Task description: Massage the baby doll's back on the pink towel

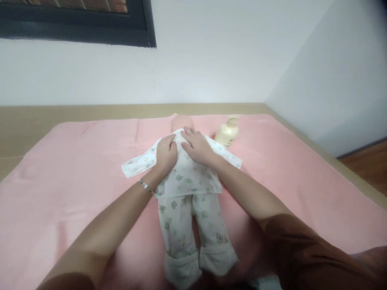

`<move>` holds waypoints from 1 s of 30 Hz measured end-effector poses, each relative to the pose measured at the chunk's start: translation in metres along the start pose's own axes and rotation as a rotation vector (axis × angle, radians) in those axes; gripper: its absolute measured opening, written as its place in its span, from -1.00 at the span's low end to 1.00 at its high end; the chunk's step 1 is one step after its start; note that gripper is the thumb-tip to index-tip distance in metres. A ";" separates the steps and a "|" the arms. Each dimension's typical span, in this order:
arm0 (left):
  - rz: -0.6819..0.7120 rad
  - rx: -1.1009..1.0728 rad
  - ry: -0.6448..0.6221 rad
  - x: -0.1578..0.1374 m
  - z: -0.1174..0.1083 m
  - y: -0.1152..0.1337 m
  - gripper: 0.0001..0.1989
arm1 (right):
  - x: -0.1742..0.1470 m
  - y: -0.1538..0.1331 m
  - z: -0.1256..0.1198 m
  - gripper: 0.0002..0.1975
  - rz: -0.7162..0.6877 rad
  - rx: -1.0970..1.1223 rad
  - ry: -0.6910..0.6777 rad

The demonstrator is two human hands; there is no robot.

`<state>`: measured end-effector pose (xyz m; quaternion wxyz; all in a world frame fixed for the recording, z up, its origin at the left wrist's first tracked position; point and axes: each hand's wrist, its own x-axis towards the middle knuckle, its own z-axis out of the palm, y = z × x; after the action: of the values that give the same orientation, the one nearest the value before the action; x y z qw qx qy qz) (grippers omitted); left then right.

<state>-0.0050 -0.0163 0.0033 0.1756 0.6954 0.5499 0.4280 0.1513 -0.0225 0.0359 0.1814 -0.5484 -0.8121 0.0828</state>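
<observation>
A baby doll (189, 177) lies on the pink sheet with its bare, smooth head (182, 122) at the far end. It wears a white shirt (193, 183) with small animal prints, sleeves spread to both sides. Matching trousers (178, 221) have their leg ends turned up. My left hand (166, 153) is curled over the doll's left-hand shoulder area, its fingers close together and partly hidden. Flat across the upper middle of the shirt rests my right hand (196, 146), fingers spread and empty. Both hands touch the shirt just below the head.
A pale yellow bottle (227, 133) stands tilted-looking on the sheet, right of the head. The pink sheet (75, 169) covers a tan surface (105, 112) against a white wall (208, 60). A dark window frame (75, 34) is at upper left, wooden floor (369, 163) at right.
</observation>
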 end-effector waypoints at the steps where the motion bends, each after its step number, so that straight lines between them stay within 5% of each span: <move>1: 0.000 -0.001 -0.001 0.000 0.000 0.001 -0.53 | 0.000 0.001 0.000 -0.42 0.003 0.000 0.000; 7: 0.004 -0.030 0.001 -0.001 -0.001 0.000 -0.54 | -0.017 -0.025 0.003 -0.43 0.050 -0.130 0.031; 12: -0.033 -0.057 -0.012 0.001 0.000 -0.004 -0.54 | -0.032 -0.048 0.008 -0.45 -0.065 -0.163 0.011; 17: 0.008 0.191 -0.105 0.006 -0.001 0.001 -0.51 | -0.013 -0.023 0.002 -0.44 -0.077 -0.016 -0.012; 22: 0.074 0.362 -0.171 -0.014 -0.001 0.019 -0.46 | 0.005 0.005 0.002 -0.39 0.157 0.085 0.060; 26: 0.250 0.384 -0.229 -0.030 -0.003 0.034 -0.45 | 0.005 0.004 0.002 -0.41 0.217 0.024 0.066; 30: 0.127 0.360 -0.334 -0.019 -0.012 0.041 -0.44 | -0.007 -0.012 -0.005 -0.44 0.172 -0.165 0.035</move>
<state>0.0104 -0.0503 0.0316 0.1104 0.8097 0.5358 0.2124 0.1453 -0.0340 0.0435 0.1417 -0.6305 -0.7628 0.0212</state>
